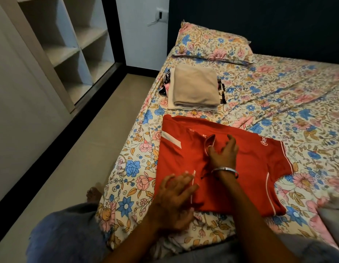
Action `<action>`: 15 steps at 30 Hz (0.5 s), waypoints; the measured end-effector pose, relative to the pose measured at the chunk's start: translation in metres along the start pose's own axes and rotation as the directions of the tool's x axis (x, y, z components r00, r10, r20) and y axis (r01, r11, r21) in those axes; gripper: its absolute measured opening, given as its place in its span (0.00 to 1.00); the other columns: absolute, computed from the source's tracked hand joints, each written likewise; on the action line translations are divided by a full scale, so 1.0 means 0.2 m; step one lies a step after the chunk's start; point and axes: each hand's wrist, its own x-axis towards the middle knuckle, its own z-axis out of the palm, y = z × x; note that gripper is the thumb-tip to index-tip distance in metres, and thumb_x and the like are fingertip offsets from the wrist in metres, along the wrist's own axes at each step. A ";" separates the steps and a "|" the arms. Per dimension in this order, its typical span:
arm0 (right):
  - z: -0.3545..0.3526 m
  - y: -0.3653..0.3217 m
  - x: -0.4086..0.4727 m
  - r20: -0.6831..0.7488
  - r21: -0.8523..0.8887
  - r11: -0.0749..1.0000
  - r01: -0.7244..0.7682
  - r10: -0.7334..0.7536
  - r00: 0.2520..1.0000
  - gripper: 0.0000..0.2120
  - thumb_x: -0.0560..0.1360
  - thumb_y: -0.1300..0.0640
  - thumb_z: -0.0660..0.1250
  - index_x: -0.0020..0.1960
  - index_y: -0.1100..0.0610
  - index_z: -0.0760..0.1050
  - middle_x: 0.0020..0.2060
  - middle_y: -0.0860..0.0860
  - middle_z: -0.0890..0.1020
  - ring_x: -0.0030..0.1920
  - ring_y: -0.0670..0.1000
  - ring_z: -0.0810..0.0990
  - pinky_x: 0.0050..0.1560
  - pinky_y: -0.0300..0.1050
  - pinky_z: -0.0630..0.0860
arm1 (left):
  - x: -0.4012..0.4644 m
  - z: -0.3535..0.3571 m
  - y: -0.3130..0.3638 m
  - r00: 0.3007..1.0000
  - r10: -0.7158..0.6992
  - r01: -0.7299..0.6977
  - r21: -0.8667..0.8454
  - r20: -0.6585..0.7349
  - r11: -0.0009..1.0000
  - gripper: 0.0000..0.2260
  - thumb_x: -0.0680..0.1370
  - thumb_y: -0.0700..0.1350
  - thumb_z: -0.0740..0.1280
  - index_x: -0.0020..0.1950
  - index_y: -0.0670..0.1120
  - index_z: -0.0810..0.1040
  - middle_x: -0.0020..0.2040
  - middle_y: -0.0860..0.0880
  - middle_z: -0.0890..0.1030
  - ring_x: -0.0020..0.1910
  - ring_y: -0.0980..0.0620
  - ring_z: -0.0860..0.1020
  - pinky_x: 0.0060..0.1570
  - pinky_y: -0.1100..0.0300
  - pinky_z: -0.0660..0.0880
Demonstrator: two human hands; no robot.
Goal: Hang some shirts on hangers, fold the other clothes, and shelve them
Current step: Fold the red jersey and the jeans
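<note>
red shirt (231, 179) flat on bed (278, 95) | white script logo, unreadable | L hand (174, 202) + R hand (223, 154) open, pressing shirt, gripping nothing

Take the shirt (212, 168) spread on the bed (278, 103) as your landmark. Behind it lies your folded pile (194, 88), and behind that the pillow (212, 44) at the bed's head. Left of the shirt, past the bed's edge and the floor (85, 149), stand the shelves (73, 44). Both your hands, left hand (174, 198) and right hand (224, 154), rest on the shirt.
</note>
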 end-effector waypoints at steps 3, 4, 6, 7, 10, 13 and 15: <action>0.00 -0.11 -0.16 0.071 -0.252 0.858 0.447 -0.445 0.893 0.32 0.76 0.36 0.52 0.74 0.52 0.59 0.74 0.62 0.66 0.74 0.63 0.64 0.73 0.69 0.61 | -0.01 -0.02 -0.05 0.952 -0.300 0.292 0.114 0.055 0.950 0.31 0.84 0.62 0.48 0.83 0.51 0.43 0.83 0.51 0.40 0.82 0.52 0.38 0.79 0.42 0.43; 0.01 -0.17 -0.21 0.208 -0.298 0.775 0.557 -0.517 0.831 0.32 0.76 0.36 0.47 0.75 0.51 0.58 0.76 0.60 0.64 0.76 0.62 0.61 0.74 0.70 0.57 | -0.02 -0.01 -0.05 0.924 -0.371 0.357 0.136 0.093 0.924 0.32 0.84 0.64 0.44 0.83 0.51 0.38 0.82 0.51 0.35 0.81 0.52 0.34 0.79 0.42 0.41; 0.07 -0.16 -0.28 0.505 -0.401 0.643 0.652 -0.438 0.743 0.38 0.74 0.34 0.38 0.80 0.48 0.52 0.81 0.53 0.53 0.80 0.58 0.50 0.77 0.65 0.45 | -0.05 0.01 -0.05 0.900 -0.417 0.395 0.167 0.130 0.904 0.35 0.83 0.67 0.41 0.82 0.49 0.35 0.81 0.50 0.32 0.80 0.52 0.32 0.78 0.42 0.41; 0.10 -0.12 -0.30 0.565 -0.454 0.615 0.645 -0.362 0.742 0.40 0.74 0.31 0.35 0.82 0.47 0.48 0.81 0.49 0.47 0.81 0.55 0.45 0.77 0.63 0.40 | -0.06 0.01 -0.05 0.901 -0.413 0.389 0.172 0.137 0.905 0.36 0.82 0.68 0.41 0.82 0.49 0.36 0.81 0.50 0.32 0.80 0.51 0.32 0.78 0.42 0.41; 0.11 0.06 -0.25 0.528 -0.542 0.624 0.563 -0.268 0.806 0.37 0.77 0.26 0.38 0.81 0.41 0.41 0.81 0.45 0.40 0.80 0.50 0.36 0.77 0.61 0.35 | -0.10 -0.01 -0.06 0.920 -0.347 0.317 0.178 0.182 0.932 0.38 0.81 0.70 0.45 0.82 0.50 0.36 0.82 0.50 0.33 0.80 0.50 0.33 0.78 0.41 0.39; 0.03 0.09 -0.20 0.484 -0.589 0.628 0.509 -0.230 0.844 0.36 0.78 0.27 0.39 0.81 0.42 0.42 0.81 0.47 0.44 0.80 0.48 0.34 0.77 0.59 0.34 | -0.12 -0.05 -0.09 0.955 -0.210 0.174 0.175 0.209 0.969 0.39 0.80 0.72 0.48 0.83 0.53 0.39 0.83 0.52 0.37 0.81 0.50 0.36 0.78 0.40 0.40; -0.04 0.06 -0.20 0.500 -0.554 0.649 0.522 -0.243 0.832 0.37 0.78 0.29 0.41 0.82 0.44 0.44 0.82 0.48 0.46 0.79 0.48 0.33 0.77 0.61 0.34 | -0.12 -0.06 -0.10 0.967 -0.121 0.083 0.171 0.224 0.982 0.36 0.81 0.70 0.50 0.83 0.54 0.44 0.83 0.53 0.42 0.82 0.51 0.40 0.78 0.39 0.43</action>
